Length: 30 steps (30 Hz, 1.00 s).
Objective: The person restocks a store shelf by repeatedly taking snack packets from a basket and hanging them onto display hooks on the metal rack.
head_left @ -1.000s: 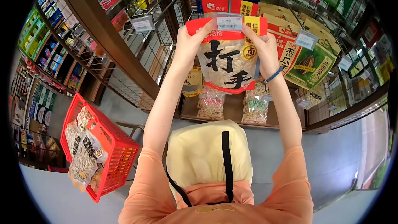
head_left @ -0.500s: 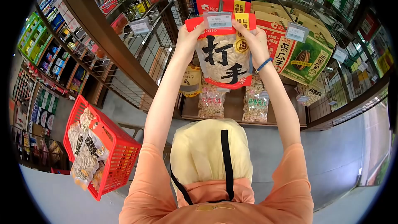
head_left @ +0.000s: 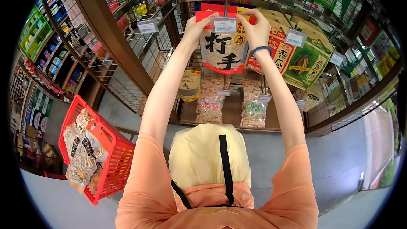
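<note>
Upper centre of frame: my left hand [head_left: 196,29], nearer, pinches the bag [head_left: 218,47], which extends below, long axis near-upright. My right hand [head_left: 257,29]: closure cannot be told.

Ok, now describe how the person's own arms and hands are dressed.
Both arms wear short, plain peach-orange sleeves. The left hand is ungloved, with nothing visible on its wrist. The right hand is also ungloved, with a thin blue cord-like bracelet around the wrist.
</note>
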Each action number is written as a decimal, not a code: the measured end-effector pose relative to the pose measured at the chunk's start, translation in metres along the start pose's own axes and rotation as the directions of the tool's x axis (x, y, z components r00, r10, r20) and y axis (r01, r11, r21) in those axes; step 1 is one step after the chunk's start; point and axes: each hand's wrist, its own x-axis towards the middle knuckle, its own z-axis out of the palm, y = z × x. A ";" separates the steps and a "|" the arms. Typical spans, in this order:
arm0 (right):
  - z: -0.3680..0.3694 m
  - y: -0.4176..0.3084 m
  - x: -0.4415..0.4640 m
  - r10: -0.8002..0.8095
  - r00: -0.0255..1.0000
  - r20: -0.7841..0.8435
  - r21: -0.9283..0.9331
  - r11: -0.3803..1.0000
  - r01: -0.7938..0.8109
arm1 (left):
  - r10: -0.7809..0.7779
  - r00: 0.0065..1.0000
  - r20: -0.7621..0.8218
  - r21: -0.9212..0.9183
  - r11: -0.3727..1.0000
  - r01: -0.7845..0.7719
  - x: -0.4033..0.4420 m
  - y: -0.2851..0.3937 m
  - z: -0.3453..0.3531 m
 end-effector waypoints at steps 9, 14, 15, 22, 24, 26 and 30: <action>0.001 -0.009 0.008 -0.204 0.971 0.125 -0.454 0.858 0.239 | 0.014 1.000 -0.027 0.031 0.999 -0.013 0.012 -0.006 -0.003; 0.003 -0.005 0.011 -0.231 0.957 0.177 -0.487 0.824 0.289 | 0.027 1.000 -0.006 0.040 0.999 -0.027 0.013 -0.008 -0.004; 0.004 -0.005 0.011 -0.253 0.952 0.174 -0.499 0.810 0.307 | 0.024 1.000 -0.007 0.038 0.999 -0.023 0.013 -0.010 -0.005; -0.002 -0.013 -0.025 -0.327 0.945 0.022 -0.489 0.821 0.295 | 0.080 0.996 0.036 0.028 0.996 -0.081 -0.006 -0.023 -0.013; -0.016 -0.031 -0.077 -0.180 0.984 -0.018 -0.290 0.942 0.167 | 0.457 0.881 -0.123 0.493 0.799 -0.345 -0.035 -0.040 -0.017; -0.024 -0.028 -0.158 0.004 1.000 -0.001 -0.162 0.987 -0.004 | 0.411 0.882 -0.230 0.482 0.835 -0.263 -0.095 -0.056 -0.020; -0.053 -0.011 -0.345 0.824 0.552 0.132 0.217 0.519 -0.827 | 0.184 0.874 -0.449 0.364 0.931 -0.009 -0.255 -0.139 -0.028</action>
